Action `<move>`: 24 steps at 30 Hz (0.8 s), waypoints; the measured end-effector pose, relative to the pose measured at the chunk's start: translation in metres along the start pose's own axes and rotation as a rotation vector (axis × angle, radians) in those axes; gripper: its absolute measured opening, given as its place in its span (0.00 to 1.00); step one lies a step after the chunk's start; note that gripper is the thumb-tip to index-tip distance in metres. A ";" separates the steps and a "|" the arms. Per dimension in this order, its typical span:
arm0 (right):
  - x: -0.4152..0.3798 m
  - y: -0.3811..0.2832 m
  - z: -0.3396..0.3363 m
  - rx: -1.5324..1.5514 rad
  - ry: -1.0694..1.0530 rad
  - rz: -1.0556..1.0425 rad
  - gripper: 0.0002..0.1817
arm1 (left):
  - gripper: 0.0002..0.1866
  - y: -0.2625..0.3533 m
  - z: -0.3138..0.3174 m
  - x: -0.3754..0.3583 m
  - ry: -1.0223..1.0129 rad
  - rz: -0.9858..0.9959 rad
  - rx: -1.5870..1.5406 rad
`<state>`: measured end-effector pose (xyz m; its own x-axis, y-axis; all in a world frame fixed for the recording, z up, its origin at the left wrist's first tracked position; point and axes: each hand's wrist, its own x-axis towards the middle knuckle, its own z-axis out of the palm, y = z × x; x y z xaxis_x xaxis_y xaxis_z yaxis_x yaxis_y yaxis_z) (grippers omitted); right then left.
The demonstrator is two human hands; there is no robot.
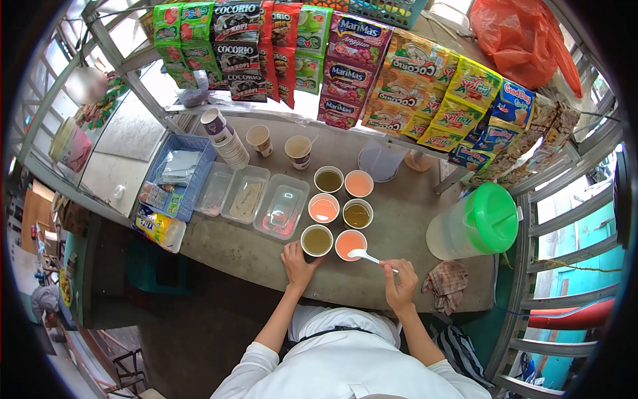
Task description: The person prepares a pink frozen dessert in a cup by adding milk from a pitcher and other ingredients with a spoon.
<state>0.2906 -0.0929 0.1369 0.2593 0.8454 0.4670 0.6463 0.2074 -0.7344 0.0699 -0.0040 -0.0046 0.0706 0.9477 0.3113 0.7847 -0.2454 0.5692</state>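
Two columns of paper cups stand close together on the counter, some with green drink and some with orange-pink drink. My left hand (pixel 299 264) curls its fingers and thumb around the near left side of a paper cup (pixel 317 241) of green drink. In my right hand (pixel 401 282) is the handle of a white plastic spoon (pixel 372 257). The spoon's bowl dips at the right side of the nearest cup of orange-pink drink (pixel 348 246). Beyond these two are another orange-pink cup (pixel 323 209) and a green one (pixel 357 214).
Clear plastic containers (pixel 280 207) and a blue basket (pixel 174 179) line the left. Stacked cups (pixel 226 141) stand behind. On the right are a green-lidded pitcher (pixel 475 223) and a checked cloth (pixel 445 286). Drink sachets (pixel 352 70) hang overhead along the back.
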 end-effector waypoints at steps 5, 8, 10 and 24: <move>-0.022 0.000 0.004 0.120 0.213 0.120 0.04 | 0.37 -0.001 -0.002 -0.001 -0.058 -0.001 0.020; -0.033 -0.001 0.012 0.378 0.472 0.376 0.09 | 0.43 0.000 -0.005 -0.001 -0.104 -0.007 0.020; -0.038 0.006 0.010 0.515 0.640 0.538 0.11 | 0.48 -0.002 -0.006 -0.004 -0.138 -0.011 0.007; -0.093 0.101 -0.179 0.309 1.005 0.597 0.15 | 0.20 0.088 0.005 -0.059 0.051 0.414 -0.339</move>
<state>0.4604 -0.2386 0.1077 0.9894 0.1159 0.0876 0.0711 0.1394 -0.9877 0.1372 -0.0806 0.0234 0.2953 0.7490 0.5932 0.4547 -0.6562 0.6022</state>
